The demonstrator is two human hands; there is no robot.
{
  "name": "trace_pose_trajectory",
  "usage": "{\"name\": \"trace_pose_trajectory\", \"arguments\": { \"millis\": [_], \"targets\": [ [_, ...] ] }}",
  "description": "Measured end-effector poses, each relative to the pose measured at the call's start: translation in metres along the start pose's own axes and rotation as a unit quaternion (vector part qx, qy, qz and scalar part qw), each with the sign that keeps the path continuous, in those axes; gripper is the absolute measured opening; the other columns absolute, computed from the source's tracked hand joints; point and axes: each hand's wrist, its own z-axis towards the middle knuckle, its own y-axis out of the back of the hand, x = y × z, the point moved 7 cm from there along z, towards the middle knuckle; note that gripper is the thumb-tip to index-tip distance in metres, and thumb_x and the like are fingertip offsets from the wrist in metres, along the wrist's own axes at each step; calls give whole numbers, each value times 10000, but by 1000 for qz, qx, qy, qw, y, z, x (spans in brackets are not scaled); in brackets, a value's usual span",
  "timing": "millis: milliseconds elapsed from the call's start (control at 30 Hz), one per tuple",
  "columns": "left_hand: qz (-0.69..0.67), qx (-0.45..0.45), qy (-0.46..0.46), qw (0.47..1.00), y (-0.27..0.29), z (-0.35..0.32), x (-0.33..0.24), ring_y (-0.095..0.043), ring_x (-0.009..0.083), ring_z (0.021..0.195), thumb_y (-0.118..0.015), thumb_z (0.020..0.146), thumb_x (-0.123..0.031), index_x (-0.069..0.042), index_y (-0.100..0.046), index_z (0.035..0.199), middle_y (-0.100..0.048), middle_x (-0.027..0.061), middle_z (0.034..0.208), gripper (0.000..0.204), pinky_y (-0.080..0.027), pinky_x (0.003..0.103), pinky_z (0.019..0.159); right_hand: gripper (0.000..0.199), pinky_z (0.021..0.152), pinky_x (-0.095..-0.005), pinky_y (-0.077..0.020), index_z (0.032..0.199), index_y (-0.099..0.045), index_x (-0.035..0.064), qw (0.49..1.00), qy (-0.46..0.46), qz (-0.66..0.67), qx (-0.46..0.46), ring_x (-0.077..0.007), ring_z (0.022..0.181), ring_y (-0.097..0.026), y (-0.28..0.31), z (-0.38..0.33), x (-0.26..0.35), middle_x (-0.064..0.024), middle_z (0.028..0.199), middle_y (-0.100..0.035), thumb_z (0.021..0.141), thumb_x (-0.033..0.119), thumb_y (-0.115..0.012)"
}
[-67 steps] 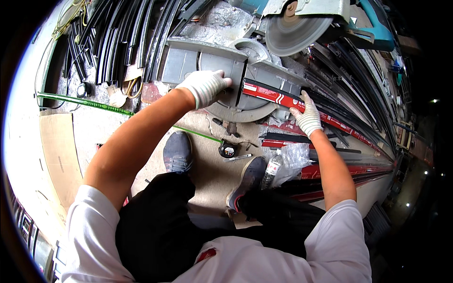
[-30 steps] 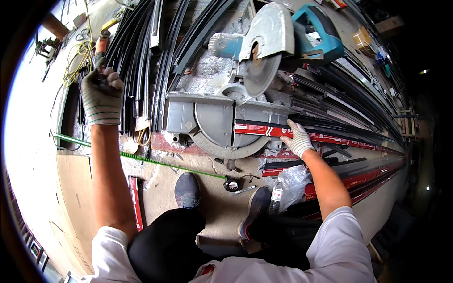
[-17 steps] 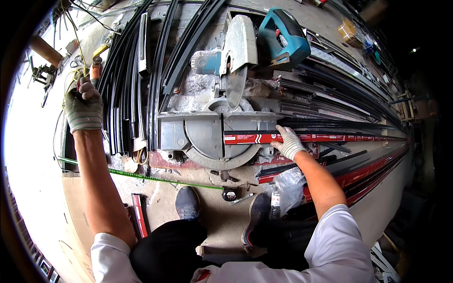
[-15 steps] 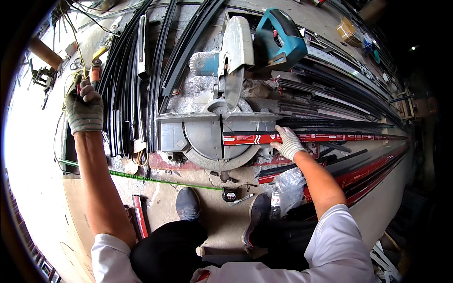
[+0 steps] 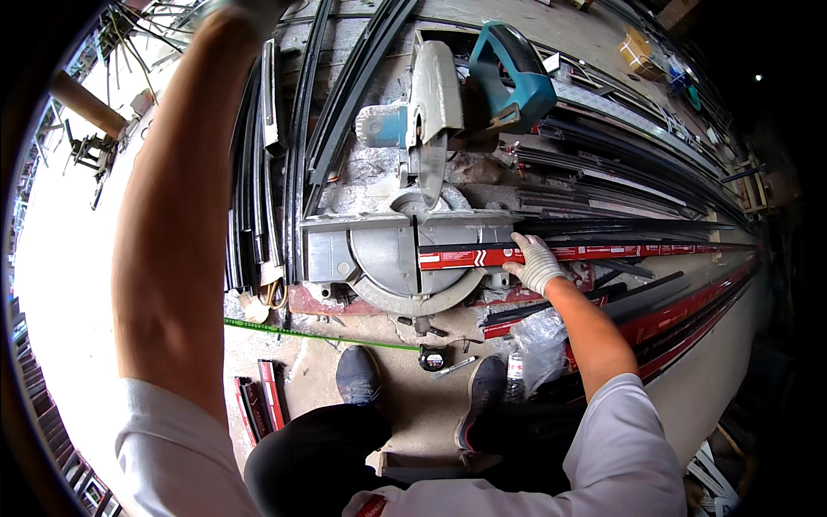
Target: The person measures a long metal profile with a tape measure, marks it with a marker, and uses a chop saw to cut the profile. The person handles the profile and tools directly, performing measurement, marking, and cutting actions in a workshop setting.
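My right hand (image 5: 537, 265), in a pale knitted glove, is closed round a long black metal profile with red film (image 5: 603, 252). This profile lies across the right side of the miter saw's grey base (image 5: 379, 250), its left end near the cutting slot. Above it, the saw blade (image 5: 433, 168) is raised. The teal handle (image 5: 517, 77) stands up behind. My left arm reaches far forward, and only part of the gloved left hand (image 5: 251, 10) shows at the top edge; its fingers are hidden.
Black profiles (image 5: 357, 95) lie beyond the saw, with more stacked at right (image 5: 620, 164). A tape measure (image 5: 433, 358) lies near my shoes, its green tape pulled out leftward. Short red-and-black offcuts (image 5: 271, 392) lie at left, and clear plastic film (image 5: 541, 345) at right.
My left hand has moved up and forward from the far left to the top edge. The right hand stays on the profile. The whole view has shifted slightly.
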Motion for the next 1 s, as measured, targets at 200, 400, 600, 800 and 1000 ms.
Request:
{"name": "trace_pose_trajectory", "arguments": {
  "millis": [200, 400, 600, 800, 1000],
  "targets": [
    [74, -88, 7, 993, 19, 4, 47, -688, 272, 1030, -595, 1028, -462, -220, -572, 1360, -724, 92, 1174, 412, -526, 523, 844, 775, 1155, -448, -395, 1464, -487, 47, 1000, -8, 16, -8, -404, 1308, -495, 6, -5, -4, -208, 1374, -565, 839, 371, -809],
    [201, -173, 90, 960, 136, -171, 130, -567, 116, 639, -618, 953, -279, -63, -697, 846, -640, 29, 747, 253, -470, 263, 633, 783, 1176, -449, -378, 1477, -481, 45, 1000, 8, 0, -16, -417, 1353, -476, -5, -3, -16, -233, 1418, -537, 846, 383, -799],
    [168, -53, 407, 896, 152, -391, 268, -602, 124, 660, -650, 994, -276, -28, -702, 1056, -678, 43, 797, 262, -473, 275, 587, 744, 1184, -450, -375, 1472, -503, 60, 1000, -4, 1, -4, -408, 1364, -483, -7, 2, -10, -228, 1433, -548, 856, 351, -803],
    [145, 80, 503, 848, 101, -464, 296, -594, 114, 688, -609, 1055, -274, -31, -684, 1084, -658, 25, 816, 256, -507, 272, 646, 736, 1200, -461, -353, 1475, -510, 77, 999, -4, -28, -16, -400, 1379, -465, -13, -1, -14, -212, 1465, -535, 859, 359, -797],
    [127, 84, 523, 838, 101, -477, 307, -569, 106, 683, -624, 1046, -263, -30, -679, 1055, -640, 15, 807, 239, -487, 276, 637, 712, 1206, -486, -331, 1462, -514, 57, 996, 40, -63, -56, -400, 1372, -462, -17, -3, -13, -206, 1461, -532, 885, 390, -765]
  ]
}}
